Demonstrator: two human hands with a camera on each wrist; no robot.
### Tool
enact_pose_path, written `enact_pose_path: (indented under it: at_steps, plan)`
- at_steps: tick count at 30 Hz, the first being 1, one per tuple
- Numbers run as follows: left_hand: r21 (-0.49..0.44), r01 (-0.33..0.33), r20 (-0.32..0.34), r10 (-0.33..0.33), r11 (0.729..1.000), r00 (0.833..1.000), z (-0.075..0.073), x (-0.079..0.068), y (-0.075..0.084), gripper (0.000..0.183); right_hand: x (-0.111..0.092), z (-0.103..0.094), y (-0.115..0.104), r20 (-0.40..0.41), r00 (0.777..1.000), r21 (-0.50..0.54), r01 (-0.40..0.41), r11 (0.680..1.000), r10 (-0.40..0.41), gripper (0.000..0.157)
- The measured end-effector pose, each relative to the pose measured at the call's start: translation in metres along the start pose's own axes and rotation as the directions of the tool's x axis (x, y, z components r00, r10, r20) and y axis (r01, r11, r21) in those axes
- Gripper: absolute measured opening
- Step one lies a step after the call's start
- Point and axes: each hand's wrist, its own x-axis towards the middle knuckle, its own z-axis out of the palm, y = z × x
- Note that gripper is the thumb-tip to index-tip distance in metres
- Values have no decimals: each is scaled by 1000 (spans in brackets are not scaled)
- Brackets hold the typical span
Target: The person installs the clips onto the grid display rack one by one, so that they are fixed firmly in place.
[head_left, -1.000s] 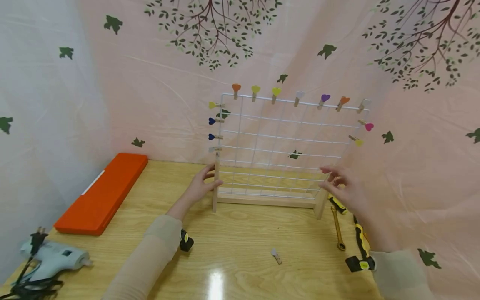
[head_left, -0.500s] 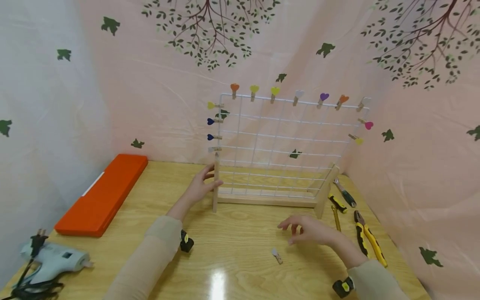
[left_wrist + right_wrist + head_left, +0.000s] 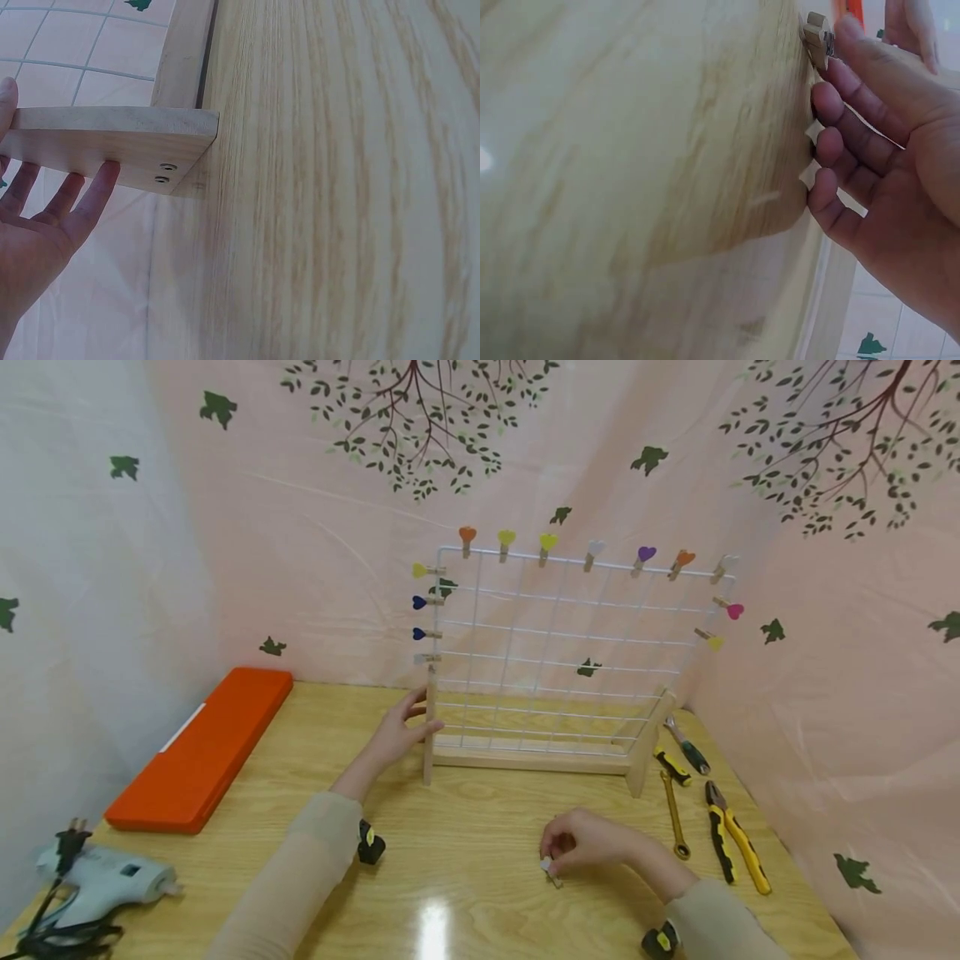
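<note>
A white wire grid panel stands upright in a wooden stand, with heart-topped mini clothespins along its top and sides. At the stand's left leg, my left hand grips the board, thumb on one face and fingertips on the other. Down on the table in front, my right hand pinches a loose mini clothespin with a pale heart between thumb and forefinger. In the right wrist view its other fingers curl close over the tabletop.
On the left lie an orange-red case and a pale blue glue gun with a black cord. Pliers, a wrench, a yellow-black tool and a green-handled tool lie right of the stand. A patterned cloth hangs behind.
My right hand has left the stand's right side, come down toward the front and taken hold of the loose clothespin. My left hand stays on the left leg.
</note>
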Motion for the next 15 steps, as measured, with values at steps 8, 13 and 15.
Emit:
enact_pose_path:
  at_steps: [8, 13, 15]
  plan:
    - [11, -1, 1, 1, 1000, 1000, 1, 0, -1, 70, -1, -2, -1, 31, 999, -11, -14, 1000, 14, 9]
    - [0, -13, -6, 13, 1000, 1000, 0, 6, -12, 72, -5, -8, 7, 44, 999, 51, -25, 998, 23, 5]
    - [9, -15, -15, 15, 1000, 1000, 0, 9, -19, 73, -8, -12, 8, 33, 999, 63, -34, 997, 32, 4]
